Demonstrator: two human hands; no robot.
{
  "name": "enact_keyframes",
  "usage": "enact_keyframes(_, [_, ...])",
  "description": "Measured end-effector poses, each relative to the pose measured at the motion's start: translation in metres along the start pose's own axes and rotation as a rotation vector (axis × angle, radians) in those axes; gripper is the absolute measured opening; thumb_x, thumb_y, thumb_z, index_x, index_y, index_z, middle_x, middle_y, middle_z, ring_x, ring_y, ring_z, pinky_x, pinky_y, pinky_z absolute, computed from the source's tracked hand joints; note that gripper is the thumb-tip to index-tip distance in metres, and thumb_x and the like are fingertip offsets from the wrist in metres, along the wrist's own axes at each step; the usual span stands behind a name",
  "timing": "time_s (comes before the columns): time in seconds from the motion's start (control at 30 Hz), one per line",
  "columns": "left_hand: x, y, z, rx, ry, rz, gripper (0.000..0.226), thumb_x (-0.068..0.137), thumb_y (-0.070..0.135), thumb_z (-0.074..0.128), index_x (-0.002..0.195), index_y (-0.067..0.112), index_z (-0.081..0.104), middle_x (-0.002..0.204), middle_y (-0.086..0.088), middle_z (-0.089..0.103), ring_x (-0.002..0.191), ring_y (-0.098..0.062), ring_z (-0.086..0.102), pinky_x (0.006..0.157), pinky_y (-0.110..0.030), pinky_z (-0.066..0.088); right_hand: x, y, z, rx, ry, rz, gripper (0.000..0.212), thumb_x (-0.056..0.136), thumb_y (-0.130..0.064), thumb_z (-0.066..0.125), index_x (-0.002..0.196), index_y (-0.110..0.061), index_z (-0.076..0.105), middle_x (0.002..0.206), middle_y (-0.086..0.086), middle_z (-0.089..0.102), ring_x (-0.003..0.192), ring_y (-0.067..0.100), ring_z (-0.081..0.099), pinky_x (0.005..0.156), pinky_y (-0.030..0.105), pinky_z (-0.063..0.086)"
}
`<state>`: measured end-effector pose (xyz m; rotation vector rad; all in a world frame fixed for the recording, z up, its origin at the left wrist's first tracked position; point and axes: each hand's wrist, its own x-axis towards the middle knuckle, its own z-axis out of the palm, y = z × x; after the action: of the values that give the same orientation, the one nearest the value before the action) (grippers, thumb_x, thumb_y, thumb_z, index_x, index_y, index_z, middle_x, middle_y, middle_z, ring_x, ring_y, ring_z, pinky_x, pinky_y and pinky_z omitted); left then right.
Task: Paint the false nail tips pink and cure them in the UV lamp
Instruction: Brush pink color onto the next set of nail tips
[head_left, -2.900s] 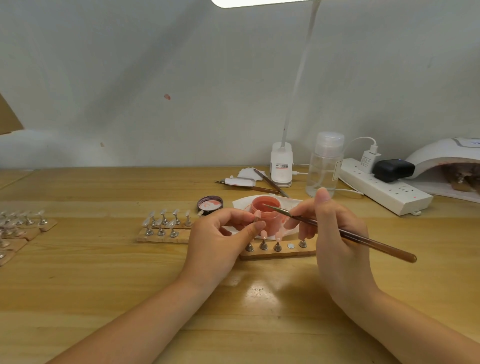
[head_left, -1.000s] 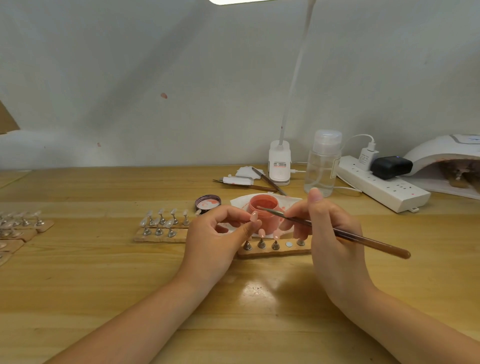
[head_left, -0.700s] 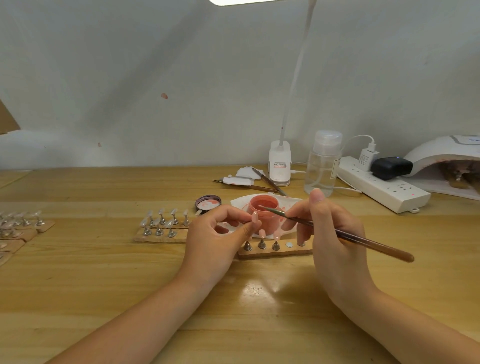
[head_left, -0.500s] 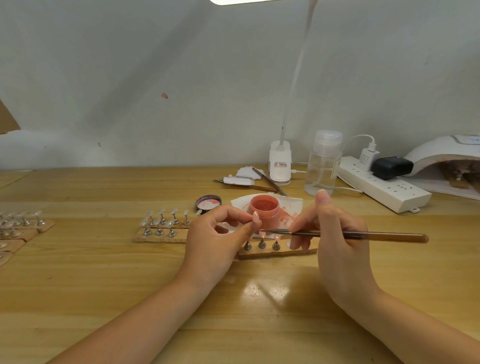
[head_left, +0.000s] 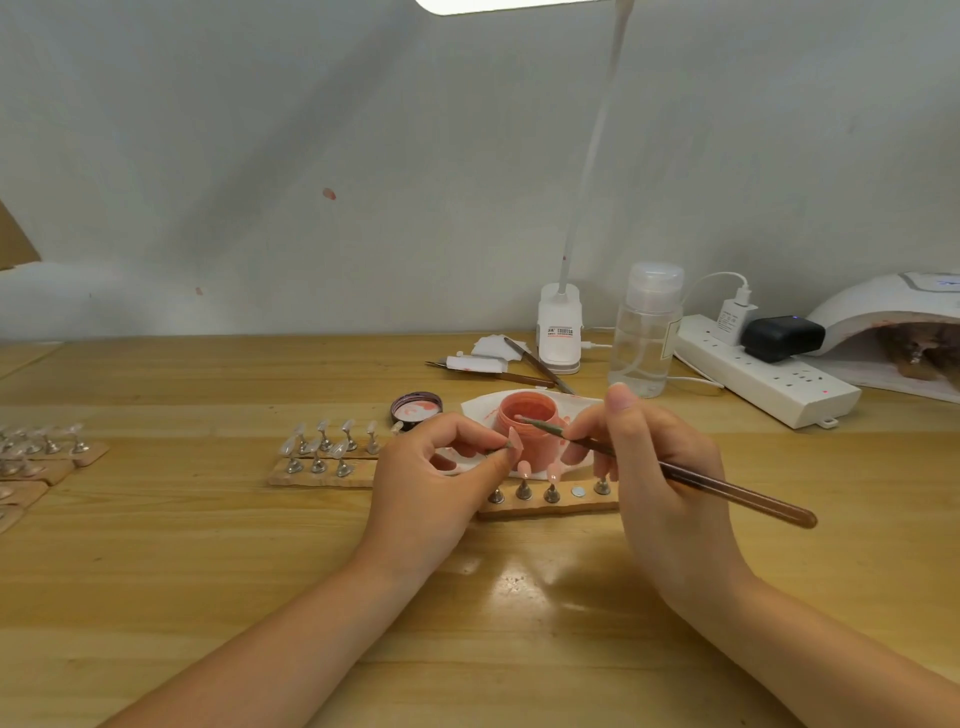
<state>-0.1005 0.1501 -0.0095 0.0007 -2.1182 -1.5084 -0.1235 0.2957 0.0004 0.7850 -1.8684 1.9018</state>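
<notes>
The false nail tip (head_left: 513, 440) on its small stand is pinched between the thumb and forefinger of the left hand (head_left: 441, 467), held just above the left end of the wooden strip (head_left: 550, 508), in front of the pink polish jar (head_left: 527, 423). The right hand (head_left: 654, 467) has its grip closed round the brush (head_left: 675, 470), and the bristle end now sits in the mouth of the jar. Half a second ago the brush lay level with its tip at the held nail; it has since swung back up to the pot, so this reads as a reload of polish between strokes, with the tip only partly coated. Two pink tips stand on the strip beside a bare magnet disc. Clear unpainted tips (head_left: 324, 449) wait on a second strip to the left. The UV lamp (head_left: 893, 317) sits at the far right of the tabletop (head_left: 156, 571), beyond the power strip (head_left: 769, 379), so curing looks some way off.
</notes>
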Motion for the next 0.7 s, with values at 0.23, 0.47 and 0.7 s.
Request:
enact_keyframes(0.23, [-0.001, 0.002, 0.0, -0.015, 0.0, 0.006, 0.018, 0.072, 0.014, 0.074, 0.063, 0.027, 0.067, 0.067, 0.005, 0.068, 0.055, 0.001, 0.052, 0.055, -0.017, 0.041, -0.001, -0.002, -0.004, 0.07, 0.055, 0.043, 0.052, 0.092, -0.035, 0.04, 0.052, -0.009, 0.062, 0.051, 0.009, 0.058, 0.043, 0.008, 0.052, 0.047, 0.015, 0.042])
enact_keyframes(0.47, [-0.002, 0.003, -0.001, -0.012, -0.029, 0.03, 0.013, 0.073, 0.021, 0.073, 0.07, 0.033, 0.069, 0.068, 0.012, 0.069, 0.065, 0.0, 0.06, 0.065, -0.027, 0.049, 0.007, -0.006, -0.01, 0.12, 0.171, 0.179, 0.056, 0.083, -0.054, 0.023, 0.069, -0.021, 0.066, 0.049, 0.006, 0.064, 0.034, 0.012, 0.054, 0.037, 0.012, 0.039])
enact_keyframes(0.7, [-0.002, 0.004, 0.0, -0.01, -0.083, 0.128, 0.009, 0.068, 0.028, 0.066, 0.075, 0.031, 0.071, 0.08, 0.008, 0.07, 0.082, 0.002, 0.062, 0.075, -0.01, 0.044, 0.01, 0.002, -0.016, 0.0, 0.096, 0.075, 0.04, 0.084, -0.045, 0.04, 0.071, -0.015, 0.063, 0.061, 0.002, 0.067, 0.043, 0.005, 0.055, 0.041, 0.014, 0.042])
